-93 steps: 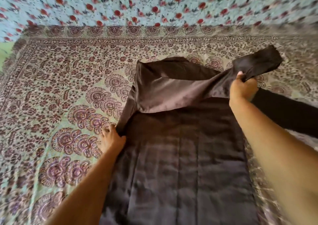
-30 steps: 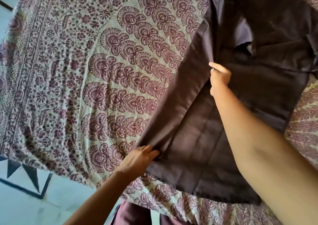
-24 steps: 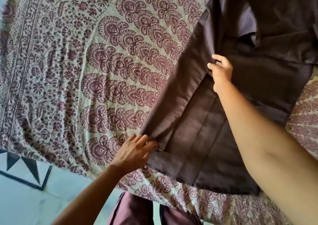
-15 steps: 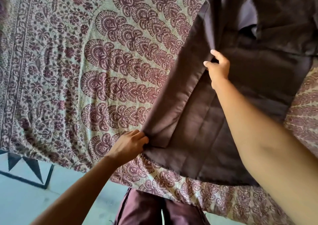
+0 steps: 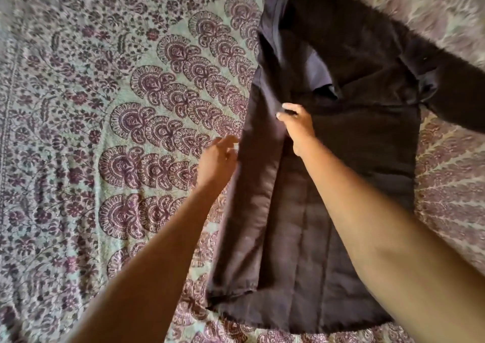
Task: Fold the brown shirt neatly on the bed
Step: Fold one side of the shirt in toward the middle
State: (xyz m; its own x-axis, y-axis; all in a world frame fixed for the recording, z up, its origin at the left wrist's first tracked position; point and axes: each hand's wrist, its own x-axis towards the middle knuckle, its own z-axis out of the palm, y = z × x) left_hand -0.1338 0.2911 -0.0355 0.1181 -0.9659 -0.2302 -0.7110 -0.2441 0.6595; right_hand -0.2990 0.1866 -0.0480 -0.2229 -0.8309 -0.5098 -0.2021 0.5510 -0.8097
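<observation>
Toward the near edge of the bed (image 5: pixel 118 132), right of its middle, the brown shirt (image 5: pixel 367 159) lay flat with its hem nearest the person and its collar end pointing to the far edge. Its left side was turned over the body as a long folded panel (image 5: pixel 252 211). One sleeve (image 5: pixel 462 96) trailed off toward the bed's right edge, not yet folded in.

The right hand (image 5: pixel 299 127) sat at the upper part of that panel, its fingers (image 5: pixel 284 107) curled narrow and pinching the panel's inner edge. The left hand (image 5: pixel 217 160) was blurred, just beside the outer crease. Its fingers looked loose and fairly straight with no cloth between them, and I could not tell whether they touched the shirt.

The likeliest trouble was a crooked fold. With one pinch point high up, a pull would probably drag the panel's top inward while the hem end stayed put, leaving the crease slanted. The panel already looked a little puffed and ridged near the hem, and pressing it down unsmoothed would likely set wrinkles. The thin cloth might also slide on the cover and take the body with it. The loose sleeve could bunch under a later fold if left out.

The bed carried a soft cover printed with maroon fan and flower motifs on pale green. It filled the view on every side, so no wall or floor showed.
</observation>
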